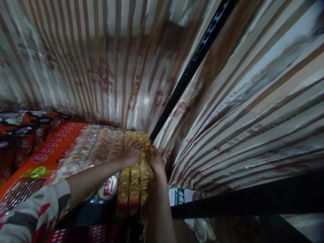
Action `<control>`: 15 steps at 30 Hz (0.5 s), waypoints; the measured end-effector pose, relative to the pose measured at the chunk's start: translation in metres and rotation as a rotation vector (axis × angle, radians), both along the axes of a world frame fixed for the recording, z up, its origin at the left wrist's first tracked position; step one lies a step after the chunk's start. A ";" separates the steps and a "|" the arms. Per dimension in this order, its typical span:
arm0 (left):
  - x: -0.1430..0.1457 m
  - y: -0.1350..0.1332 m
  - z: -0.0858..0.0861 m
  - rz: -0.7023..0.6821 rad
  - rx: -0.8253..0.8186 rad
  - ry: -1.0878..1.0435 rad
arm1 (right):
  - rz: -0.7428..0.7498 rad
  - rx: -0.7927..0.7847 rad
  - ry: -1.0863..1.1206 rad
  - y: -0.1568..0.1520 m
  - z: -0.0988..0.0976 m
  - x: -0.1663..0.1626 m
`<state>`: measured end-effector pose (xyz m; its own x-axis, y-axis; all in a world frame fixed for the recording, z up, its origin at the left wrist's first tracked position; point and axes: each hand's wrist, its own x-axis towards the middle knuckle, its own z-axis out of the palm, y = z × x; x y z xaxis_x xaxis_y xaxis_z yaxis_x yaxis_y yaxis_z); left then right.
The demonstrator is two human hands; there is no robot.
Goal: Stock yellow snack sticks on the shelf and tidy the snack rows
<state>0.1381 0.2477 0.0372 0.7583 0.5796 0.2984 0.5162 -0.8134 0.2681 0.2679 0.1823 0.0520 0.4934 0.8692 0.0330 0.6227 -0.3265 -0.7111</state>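
Rows of small yellow wrapped snack packs [134, 184] stand at the right end of a dark shelf. My left hand [133, 154] reaches across from the left and lies on top of these packs toward the back, its fingers stretched out. At the right side of the outermost row is my right hand [157, 159], beside the black metal post. Its fingertips are dim and partly hidden, so whether they grip a pack cannot be made out. Pale round snacks in clear wrap [109, 186] fill the rows just left of the yellow ones.
Orange snack packs [42, 155] stand farther left, with dark glossy bags [19, 135] beyond them. A pleated striped curtain [106, 67] hangs behind. The slotted black post [187, 74] slants up from the shelf corner. Below is a red plastic basket [97, 233].
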 end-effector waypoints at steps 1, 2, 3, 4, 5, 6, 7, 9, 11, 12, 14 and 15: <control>0.000 0.000 0.000 0.004 -0.012 0.017 | 0.026 -0.006 0.011 0.002 -0.001 0.000; 0.001 0.000 0.000 0.016 -0.021 0.027 | 0.048 -0.013 0.022 0.003 -0.002 0.001; 0.000 -0.001 0.001 0.033 -0.028 0.031 | 0.067 -0.012 0.034 0.004 -0.004 0.003; 0.000 -0.002 0.002 0.051 -0.031 0.033 | 0.080 -0.005 0.048 0.005 -0.005 0.004; -0.001 -0.003 0.002 0.068 -0.030 0.033 | 0.086 0.005 0.062 0.005 -0.007 0.007; -0.003 -0.006 0.003 0.081 -0.026 0.033 | 0.080 0.015 0.074 0.004 -0.009 0.009; -0.005 -0.010 0.004 0.092 -0.017 0.032 | 0.068 0.024 0.081 0.003 -0.010 0.012; -0.008 -0.018 0.005 0.097 0.003 0.033 | 0.045 0.033 0.079 0.000 -0.010 0.016; -0.011 -0.026 0.005 0.078 0.003 0.056 | 0.078 0.029 0.064 -0.002 -0.008 0.019; -0.012 -0.029 0.005 0.062 -0.012 0.078 | 0.113 0.022 0.056 -0.002 -0.007 0.019; -0.013 -0.033 0.006 0.031 -0.060 0.134 | 0.165 -0.003 0.040 -0.001 -0.003 0.018; -0.013 -0.034 0.007 0.021 -0.083 0.157 | 0.178 -0.012 0.028 0.000 -0.002 0.017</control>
